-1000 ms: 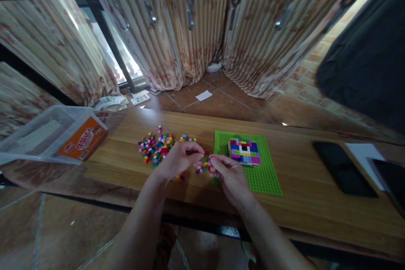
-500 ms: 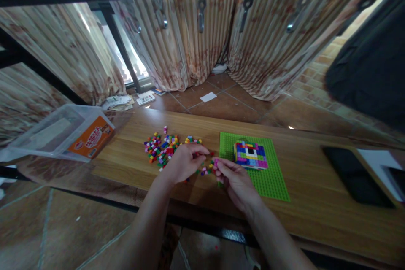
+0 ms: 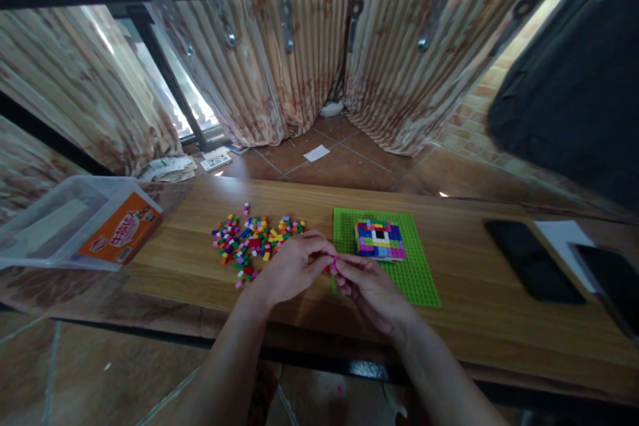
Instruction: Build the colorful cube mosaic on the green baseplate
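Between my fingertips is a small pink building brick (image 3: 333, 265). My right hand (image 3: 367, 285) pinches it from the right, fingers curled. The thumb and forefinger of my left hand (image 3: 294, 265) close on its other side. Just behind my right hand lies a green studded baseplate (image 3: 422, 279). On it stands a low square block of multicoloured bricks (image 3: 393, 239), with a white ring around a dark centre on top. Left of my hands a pile of loose coloured bricks (image 3: 257, 239) is spread out, partly hidden by my left hand.
A clear plastic bin (image 3: 64, 213) with an orange label stands at the left end of the wooden table (image 3: 459, 246). At the right lie a black tablet-like slab (image 3: 534, 259), white paper (image 3: 562, 246) and another dark device (image 3: 612, 279). Curtains (image 3: 279, 80) hang beyond.
My left hand has moved right, from above the loose bricks to meet my right hand at the pink brick. The whole view has shifted a little.
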Demonstrator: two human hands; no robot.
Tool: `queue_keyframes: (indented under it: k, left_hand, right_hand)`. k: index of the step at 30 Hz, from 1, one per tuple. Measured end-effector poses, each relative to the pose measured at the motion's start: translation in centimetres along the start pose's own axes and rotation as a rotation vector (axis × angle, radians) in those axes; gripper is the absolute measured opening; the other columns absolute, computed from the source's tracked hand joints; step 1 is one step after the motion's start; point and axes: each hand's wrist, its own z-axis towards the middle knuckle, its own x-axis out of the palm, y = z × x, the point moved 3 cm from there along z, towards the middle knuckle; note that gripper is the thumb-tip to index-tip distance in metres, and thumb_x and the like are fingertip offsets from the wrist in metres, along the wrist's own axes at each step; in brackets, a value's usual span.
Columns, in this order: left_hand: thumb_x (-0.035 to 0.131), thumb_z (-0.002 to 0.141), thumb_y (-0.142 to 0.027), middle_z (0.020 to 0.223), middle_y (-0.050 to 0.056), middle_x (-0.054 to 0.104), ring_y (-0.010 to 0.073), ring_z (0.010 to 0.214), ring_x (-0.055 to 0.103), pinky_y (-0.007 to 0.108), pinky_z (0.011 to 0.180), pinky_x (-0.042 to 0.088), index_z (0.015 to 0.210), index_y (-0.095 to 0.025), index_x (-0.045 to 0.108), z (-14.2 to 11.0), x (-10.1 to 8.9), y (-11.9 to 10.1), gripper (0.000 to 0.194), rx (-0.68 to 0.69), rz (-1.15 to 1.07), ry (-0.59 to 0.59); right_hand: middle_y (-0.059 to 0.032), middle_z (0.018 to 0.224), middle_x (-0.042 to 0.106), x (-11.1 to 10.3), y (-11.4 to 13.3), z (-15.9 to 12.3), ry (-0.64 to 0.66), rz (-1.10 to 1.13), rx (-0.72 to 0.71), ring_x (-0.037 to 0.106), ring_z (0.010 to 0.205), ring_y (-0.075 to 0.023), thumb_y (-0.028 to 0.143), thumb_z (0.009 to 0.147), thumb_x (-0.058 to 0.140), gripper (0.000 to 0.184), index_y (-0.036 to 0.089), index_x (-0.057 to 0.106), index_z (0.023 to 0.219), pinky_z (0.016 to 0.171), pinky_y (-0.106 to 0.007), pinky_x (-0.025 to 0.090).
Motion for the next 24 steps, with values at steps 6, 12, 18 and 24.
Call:
queue_keyframes:
  k: [6,12,18,24]
  left_hand:
    - [0.054,0.094,-0.019,0.085,0.003,0.065,0.0136,0.082,0.061,0.025,0.075,0.046,0.087,-0.017,0.068,0.7,1.4,-1.2,0.015,0.047,-0.003,-0.032]
    - [0.054,0.093,-0.017,0.087,0.003,0.066,0.0138,0.082,0.061,0.025,0.074,0.046,0.091,-0.017,0.067,1.6,3.2,-1.3,0.013,0.067,0.004,-0.099]
    - [0.052,0.095,-0.019,0.093,0.004,0.067,0.0157,0.088,0.063,0.028,0.079,0.049,0.092,-0.018,0.066,2.3,4.8,-0.8,0.015,0.080,0.138,-0.148]
    - [0.051,0.095,-0.021,0.095,0.004,0.067,0.0156,0.088,0.065,0.028,0.080,0.051,0.094,-0.020,0.067,2.7,5.7,-0.8,0.016,0.098,0.247,-0.162]
  right_hand:
    - [0.0007,0.069,0.064,-1.8,1.6,-1.4,-0.034,-0.081,-0.035,0.049,0.057,-0.0059,0.040,0.060,0.089,0.029,0.018,0.077,0.076,0.052,-0.020,0.036]
    - [-0.0001,0.069,0.064,-5.2,4.8,-2.6,-0.137,-0.172,-0.109,0.048,0.057,-0.0069,0.042,0.059,0.089,0.036,0.020,0.080,0.085,0.052,-0.022,0.037]
    - [0.0009,0.063,0.063,-8.3,6.7,-2.7,-0.378,-0.118,-0.299,0.048,0.054,-0.0067,0.044,0.049,0.092,0.041,0.019,0.079,0.079,0.050,-0.020,0.039]
    - [0.0024,0.056,0.061,-10.2,6.8,-2.3,-0.648,-0.264,-0.382,0.048,0.049,-0.0085,0.041,0.049,0.085,0.040,0.017,0.075,0.079,0.046,-0.022,0.040]
